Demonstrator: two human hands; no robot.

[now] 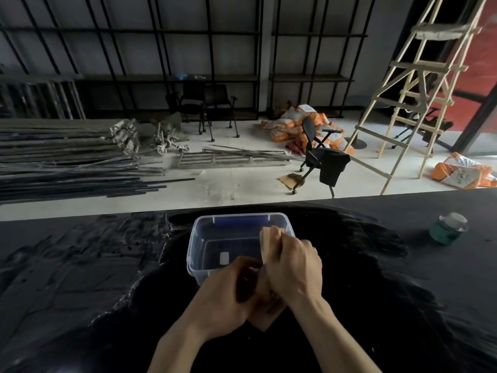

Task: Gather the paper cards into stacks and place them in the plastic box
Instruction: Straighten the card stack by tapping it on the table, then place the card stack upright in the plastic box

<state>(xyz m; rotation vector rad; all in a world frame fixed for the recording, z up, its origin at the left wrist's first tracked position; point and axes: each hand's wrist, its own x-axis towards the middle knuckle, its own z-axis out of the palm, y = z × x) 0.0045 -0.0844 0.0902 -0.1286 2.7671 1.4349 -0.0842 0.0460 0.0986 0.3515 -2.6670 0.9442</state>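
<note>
A stack of tan paper cards is held on edge over the near right rim of the clear plastic box, which stands on the black table with open surface all round. The right hand and left hand are both closed around the stack. A green jar stands well apart.

Both forearms are bare up to the picture edge, with no sleeve visible. The left hand and the right hand wear no glove, ring or watch.
</note>
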